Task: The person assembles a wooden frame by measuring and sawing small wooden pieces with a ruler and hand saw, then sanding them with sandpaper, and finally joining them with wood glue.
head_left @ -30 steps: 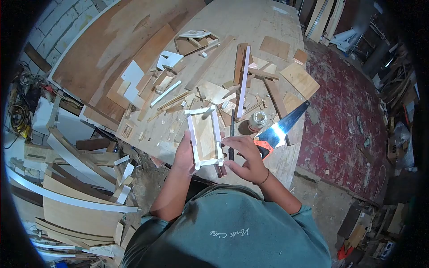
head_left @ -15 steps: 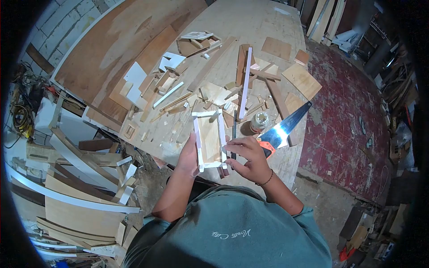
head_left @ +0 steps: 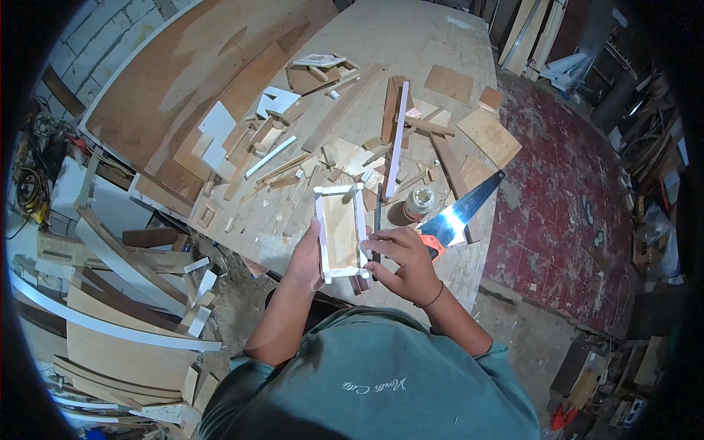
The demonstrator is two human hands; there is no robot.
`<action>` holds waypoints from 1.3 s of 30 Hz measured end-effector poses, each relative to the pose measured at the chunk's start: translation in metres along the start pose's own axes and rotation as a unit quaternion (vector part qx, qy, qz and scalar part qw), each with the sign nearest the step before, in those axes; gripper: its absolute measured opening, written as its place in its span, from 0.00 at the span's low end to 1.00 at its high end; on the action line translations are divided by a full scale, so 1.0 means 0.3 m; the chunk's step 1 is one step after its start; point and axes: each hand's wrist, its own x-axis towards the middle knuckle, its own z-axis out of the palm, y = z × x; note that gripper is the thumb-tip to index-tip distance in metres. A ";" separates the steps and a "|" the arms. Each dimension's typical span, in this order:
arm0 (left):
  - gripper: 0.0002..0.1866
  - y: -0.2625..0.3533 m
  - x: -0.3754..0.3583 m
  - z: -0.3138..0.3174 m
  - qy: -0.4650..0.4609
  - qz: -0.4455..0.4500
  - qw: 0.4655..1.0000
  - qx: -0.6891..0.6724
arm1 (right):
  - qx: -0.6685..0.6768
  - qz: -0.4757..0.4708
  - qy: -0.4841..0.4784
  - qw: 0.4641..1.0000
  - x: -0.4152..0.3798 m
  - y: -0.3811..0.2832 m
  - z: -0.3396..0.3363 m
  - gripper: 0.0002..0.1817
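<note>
A small rectangular wooden box frame (head_left: 341, 233) with pale white edges stands out in front of my body at the bench edge. My left hand (head_left: 305, 255) grips its left side, thumb along the outer edge. At the lower right side, my right hand (head_left: 401, 258) touches the frame with bent fingers and thumb near the corner; whether anything small is between them is hidden. Just right of the frame lies a dark thin tool (head_left: 378, 213), partly behind my fingers. Beyond it are a glass jar (head_left: 420, 202) and a handsaw (head_left: 467, 211) with an orange handle.
The workbench (head_left: 433, 37) bears wood scraps, a long white-edged strip (head_left: 398, 139), plywood squares (head_left: 489, 137) and a small wooden assembly (head_left: 320, 71). Curved wooden parts (head_left: 117, 319) stand at the left. A red floor (head_left: 546, 213) lies to the right.
The whole view has shifted slightly, with the bench items appearing a little further left. Both hands keep nearly the same place on the frame.
</note>
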 end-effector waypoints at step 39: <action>0.27 0.115 -0.174 -0.191 0.187 -0.015 0.908 0.374 | 0.222 0.132 -0.079 0.963 -0.162 0.076 0.204 0.19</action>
